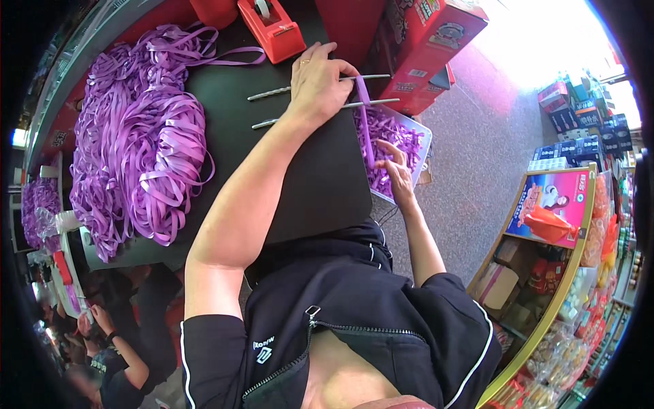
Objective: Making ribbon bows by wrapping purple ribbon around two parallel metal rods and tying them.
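Observation:
Two thin metal rods, an upper one (269, 93) and a lower one (266, 124), stick out past the right edge of a dark tabletop (306, 184). A flat purple ribbon (364, 112) runs across both rods and hangs down over the edge. My left hand (320, 82) lies over the upper rod, its fingers bent, one reaching the top of the ribbon; its thumb is hidden. Lower down, my right hand (398, 170) has its fingers at the ribbon's hanging part. Below them is a pale plastic bin (424, 146) full of short purple ribbon pieces (402, 133).
A big heap of purple ribbon (143, 143) covers the table's left side. A red tape dispenser (276, 34) stands at the far edge, beside red boxes (436, 41). A display shelf (572, 238) of packaged goods is at right. At lower left, another person's hands (95, 320) work.

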Demonstrator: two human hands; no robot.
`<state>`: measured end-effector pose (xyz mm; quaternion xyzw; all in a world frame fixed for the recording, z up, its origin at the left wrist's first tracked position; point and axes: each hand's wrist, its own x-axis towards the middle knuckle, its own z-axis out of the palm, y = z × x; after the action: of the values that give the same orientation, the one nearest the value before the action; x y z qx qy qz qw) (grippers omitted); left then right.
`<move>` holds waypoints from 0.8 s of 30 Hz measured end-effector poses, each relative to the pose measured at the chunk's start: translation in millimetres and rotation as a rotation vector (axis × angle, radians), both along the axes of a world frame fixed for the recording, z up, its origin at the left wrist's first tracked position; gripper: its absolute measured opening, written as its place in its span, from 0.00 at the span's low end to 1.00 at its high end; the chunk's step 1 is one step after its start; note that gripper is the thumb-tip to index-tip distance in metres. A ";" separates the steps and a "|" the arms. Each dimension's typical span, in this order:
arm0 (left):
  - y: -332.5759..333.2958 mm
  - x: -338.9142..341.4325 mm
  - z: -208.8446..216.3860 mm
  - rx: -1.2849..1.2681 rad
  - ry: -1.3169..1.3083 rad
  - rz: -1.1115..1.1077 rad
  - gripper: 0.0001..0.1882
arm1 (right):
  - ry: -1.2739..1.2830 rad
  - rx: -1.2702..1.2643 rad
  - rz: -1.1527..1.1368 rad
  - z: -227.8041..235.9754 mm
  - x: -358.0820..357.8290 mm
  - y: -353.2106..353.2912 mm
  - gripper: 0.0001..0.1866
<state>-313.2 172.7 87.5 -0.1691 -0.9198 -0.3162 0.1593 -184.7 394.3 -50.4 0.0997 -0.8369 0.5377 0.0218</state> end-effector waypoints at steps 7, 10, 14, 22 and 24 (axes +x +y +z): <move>1.5 -1.2 0.6 -0.012 -0.017 0.014 0.09 | 0.238 0.085 -0.126 76.0 49.6 -12.4 0.14; 0.3 -2.1 -0.3 -0.001 -0.001 0.010 0.09 | 0.296 -0.005 -0.132 96.3 51.8 -16.1 0.15; 0.5 -0.4 1.0 0.025 -0.022 0.002 0.09 | 0.371 -0.047 0.027 112.1 41.1 -16.2 0.17; 0.0 -2.3 -3.6 0.018 0.021 0.001 0.09 | 0.408 -0.242 0.055 141.3 28.7 -27.6 0.22; 0.1 -1.2 -3.9 0.019 0.027 0.001 0.09 | 0.418 -0.162 0.056 153.3 26.4 -28.2 0.22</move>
<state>-314.4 172.8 83.6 -0.1713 -0.9146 -0.3227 0.1733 -158.2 366.0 102.9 0.2301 -0.7652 0.5711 0.1880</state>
